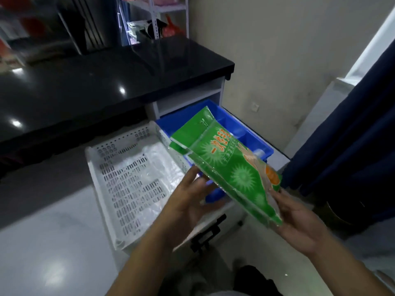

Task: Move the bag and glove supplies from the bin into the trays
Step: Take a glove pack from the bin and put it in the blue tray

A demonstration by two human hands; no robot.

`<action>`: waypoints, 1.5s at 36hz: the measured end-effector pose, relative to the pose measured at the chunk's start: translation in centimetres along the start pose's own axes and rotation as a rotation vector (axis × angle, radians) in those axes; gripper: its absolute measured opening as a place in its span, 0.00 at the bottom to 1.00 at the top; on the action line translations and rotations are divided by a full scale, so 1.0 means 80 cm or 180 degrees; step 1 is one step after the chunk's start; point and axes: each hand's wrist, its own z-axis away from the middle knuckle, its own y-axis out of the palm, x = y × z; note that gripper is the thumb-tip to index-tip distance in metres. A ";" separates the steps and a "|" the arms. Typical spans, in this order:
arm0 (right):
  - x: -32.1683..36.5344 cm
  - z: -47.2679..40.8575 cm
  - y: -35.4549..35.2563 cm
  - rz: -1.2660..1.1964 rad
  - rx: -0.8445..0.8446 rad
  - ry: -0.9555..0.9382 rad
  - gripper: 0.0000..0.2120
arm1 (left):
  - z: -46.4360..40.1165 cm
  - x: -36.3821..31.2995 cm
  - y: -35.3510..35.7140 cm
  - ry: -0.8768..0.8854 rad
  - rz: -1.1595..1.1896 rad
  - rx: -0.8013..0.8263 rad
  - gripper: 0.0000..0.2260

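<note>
A green plastic packet [226, 165] with orange print is held tilted in the air over the blue bin [252, 135]. My right hand [299, 223] grips its near lower end. Beside the packet's left edge is my left hand [192, 199], fingers spread, fingertips touching or almost touching it. The bin stands in a pulled-out cabinet compartment, with a pale item partly hidden behind the packet. To the left lies a white perforated tray [128, 184] with clear plastic bags [162, 165] in its far right part.
A glossy black countertop [96, 86] overhangs the tray and bin at the back. A beige wall and dark blue curtain [352, 135] close off the right side. A black latch [209, 233] sits below the bin. Pale floor spreads at lower left.
</note>
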 end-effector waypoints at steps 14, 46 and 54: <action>0.201 -0.195 -0.009 0.2302 0.0662 0.0238 0.23 | -0.100 -0.088 -0.065 -0.0771 -0.0027 -0.0204 0.21; 0.266 -0.525 0.099 0.3341 0.1422 -0.1440 0.19 | -0.323 -0.110 -0.144 0.0394 -0.1972 -0.3498 0.11; 0.245 -0.551 0.069 0.3815 0.1279 -0.1330 0.06 | -0.325 -0.081 -0.166 -0.0039 -0.2234 -0.3737 0.04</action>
